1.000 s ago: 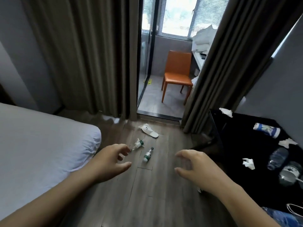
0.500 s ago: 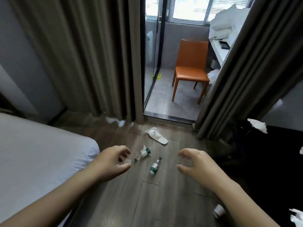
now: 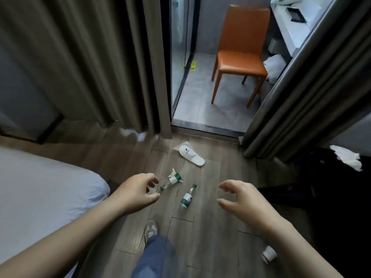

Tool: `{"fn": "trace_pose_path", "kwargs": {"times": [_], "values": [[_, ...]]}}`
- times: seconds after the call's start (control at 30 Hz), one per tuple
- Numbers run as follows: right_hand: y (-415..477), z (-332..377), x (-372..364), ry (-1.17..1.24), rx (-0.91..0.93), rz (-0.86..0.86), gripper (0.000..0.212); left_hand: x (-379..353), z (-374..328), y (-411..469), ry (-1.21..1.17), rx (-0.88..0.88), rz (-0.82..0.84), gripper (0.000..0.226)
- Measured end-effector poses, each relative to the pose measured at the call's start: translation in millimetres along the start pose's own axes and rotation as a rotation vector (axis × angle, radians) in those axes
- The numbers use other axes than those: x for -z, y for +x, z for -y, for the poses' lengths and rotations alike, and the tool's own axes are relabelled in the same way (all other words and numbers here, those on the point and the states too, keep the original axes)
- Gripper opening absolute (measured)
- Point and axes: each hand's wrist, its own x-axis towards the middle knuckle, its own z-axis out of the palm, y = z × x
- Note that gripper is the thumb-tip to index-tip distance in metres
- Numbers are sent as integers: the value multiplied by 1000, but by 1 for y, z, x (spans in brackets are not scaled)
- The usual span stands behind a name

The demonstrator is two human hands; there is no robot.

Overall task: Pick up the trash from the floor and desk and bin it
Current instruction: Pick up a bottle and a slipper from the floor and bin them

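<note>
Both hands are held out above the wooden floor (image 3: 202,235) and hold nothing; the left hand (image 3: 134,194) has its fingers (image 3: 149,178) half curled, with a gap to the thumb; the right hand (image 3: 242,200) is bent the same way, like a loose claw. On the floor between the hands and a little farther lie two small plastic bottles with green caps; the crushed bottle (image 3: 172,179) appears just beside the left fingertips, with a scrap of paper against it; the second bottle (image 3: 187,198) lies near it to the right. Beyond them a white slipper (image 3: 192,155) lies near the doorway. A paper cup (image 3: 269,257) lies on its side on the floor, near right, by the right forearm. A crumpled tissue (image 3: 346,157) rests on the black tabletop (image 3: 331,183) at the right. The bed (image 3: 40,197) is at the left; an orange chair (image 3: 241,57) stands far, past the doorway.
</note>
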Motion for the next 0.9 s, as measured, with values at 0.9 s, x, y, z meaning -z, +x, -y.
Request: {"fn": "trace_pose_path", "kwargs": {"times": [0.9], "values": [[414, -236, -383, -40, -132, 203, 41, -370, 273, 438, 124, 113, 256, 32]]}}
